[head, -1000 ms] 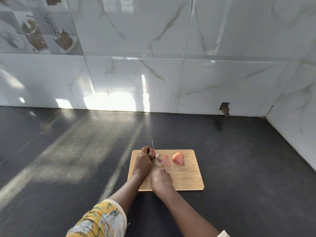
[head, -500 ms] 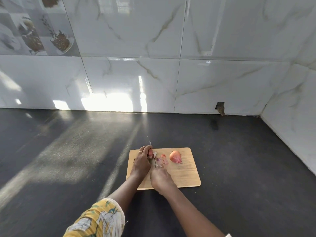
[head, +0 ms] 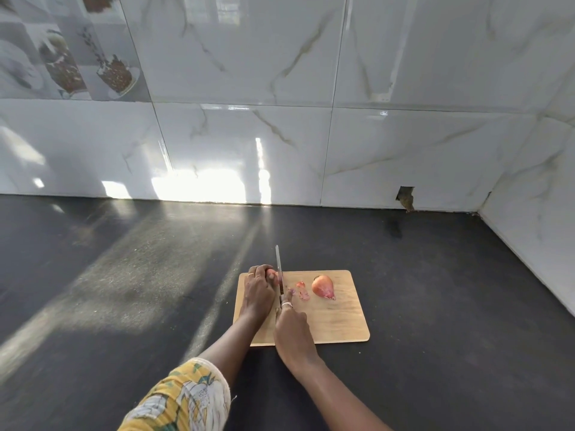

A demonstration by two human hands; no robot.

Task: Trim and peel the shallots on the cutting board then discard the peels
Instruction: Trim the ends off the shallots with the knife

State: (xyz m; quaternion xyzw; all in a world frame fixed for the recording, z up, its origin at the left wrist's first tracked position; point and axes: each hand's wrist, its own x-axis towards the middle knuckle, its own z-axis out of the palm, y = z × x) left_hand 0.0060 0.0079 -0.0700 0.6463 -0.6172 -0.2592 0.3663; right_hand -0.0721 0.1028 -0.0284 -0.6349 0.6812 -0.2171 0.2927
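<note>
A wooden cutting board [head: 339, 325] lies on the dark counter. My left hand [head: 257, 290] grips a shallot [head: 271, 272] at the board's far left corner; only a pink sliver of it shows between my fingers. My right hand [head: 292, 325] holds a knife [head: 279, 269] by its handle, index finger stretched forward beside the blade. The blade points away from me and stands against the held shallot. A second, unpeeled shallot [head: 323, 286] lies to the right on the board. Small pinkish peel scraps [head: 302, 290] sit between it and the knife.
The dark counter [head: 124, 290] spreads wide to the left and right of the board. White marble-look tiled walls [head: 311, 135] close off the back and the right side, with a small hole [head: 405, 197] low in the back wall.
The knife blade has shifted left against the shallot in my left hand. My right index finger now stretches out along the blade. The camera view shifted slightly.
</note>
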